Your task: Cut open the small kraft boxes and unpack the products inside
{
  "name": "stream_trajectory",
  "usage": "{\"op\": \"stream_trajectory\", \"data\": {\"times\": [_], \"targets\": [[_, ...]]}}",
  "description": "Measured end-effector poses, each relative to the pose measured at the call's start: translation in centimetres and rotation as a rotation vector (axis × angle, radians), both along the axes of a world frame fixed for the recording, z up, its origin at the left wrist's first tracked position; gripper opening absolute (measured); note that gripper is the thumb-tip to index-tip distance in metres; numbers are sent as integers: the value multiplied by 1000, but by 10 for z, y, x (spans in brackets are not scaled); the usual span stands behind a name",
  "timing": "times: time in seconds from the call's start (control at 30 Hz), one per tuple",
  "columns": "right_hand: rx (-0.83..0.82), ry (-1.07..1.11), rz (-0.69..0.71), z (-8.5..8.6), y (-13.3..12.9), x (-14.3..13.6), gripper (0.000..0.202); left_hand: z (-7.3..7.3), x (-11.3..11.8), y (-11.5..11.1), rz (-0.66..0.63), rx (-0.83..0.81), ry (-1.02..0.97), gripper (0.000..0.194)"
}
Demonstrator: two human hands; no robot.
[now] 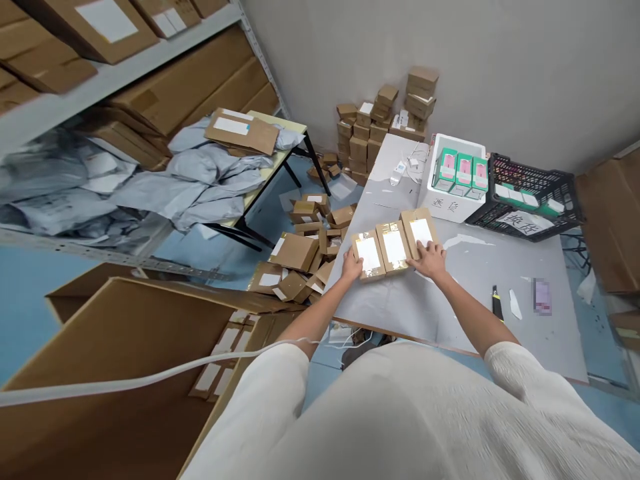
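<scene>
Three small cardboard boxes lie side by side on the grey table: a left box point(369, 257), a middle box point(394, 247) and a right box point(420, 230). Each has a white label, and shiny tape shows on the left and middle ones. My left hand point(352, 265) grips the left box at its outer side, thumb over the top edge. At the other end of the row, my right hand point(431, 259) holds the near end of the right box, with fingers on its label and the thumb side close to the middle box.
A white foam box point(445, 205) with green-and-pink packs and a black crate point(530, 223) stand at the table's back. A box cutter point(497, 304) lies at right. Cardboard boxes point(295, 252) cover the floor at left. A large open carton point(125, 333) and a white cable point(150, 381) are near me.
</scene>
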State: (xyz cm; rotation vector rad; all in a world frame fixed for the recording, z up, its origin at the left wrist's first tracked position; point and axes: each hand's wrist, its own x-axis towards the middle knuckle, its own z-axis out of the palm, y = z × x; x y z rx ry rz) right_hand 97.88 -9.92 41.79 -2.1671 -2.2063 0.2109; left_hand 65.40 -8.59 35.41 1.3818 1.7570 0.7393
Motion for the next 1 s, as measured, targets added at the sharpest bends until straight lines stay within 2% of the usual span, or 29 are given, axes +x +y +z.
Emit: {"op": "stream_trajectory", "data": {"times": [0.1,0.27,0.37,0.47,0.53,0.6,0.67,0.77,0.83,1.0], "targets": [[-20,-25,-57,7,-27,-1,89,9,-1,15,-30,-47,-43,73],[-38,-78,-149,10,-69,0,85,25,8,30,-144,-20,-75,74],[-17,-66,-227,2,-77,-3,77,32,11,29,-223,18,-58,76],[34,-28,-280,-9,-72,-18,67,39,12,20,-301,132,43,80],[69,5,-222,-15,-66,-36,61,42,13,10,-416,194,135,77],[81,46,-99,-17,-62,-61,58,43,13,-1,-564,193,268,70],[66,85,9,-16,-61,-88,55,42,11,-10,-643,189,424,68],[32,113,90,-10,-63,-125,54,37,2,-15,-600,150,581,82],[11,117,120,-6,-64,-142,54,31,-11,-12,-531,105,594,91],[-49,86,102,-1,-70,-159,55,19,-45,3,-449,-11,465,82]]}}
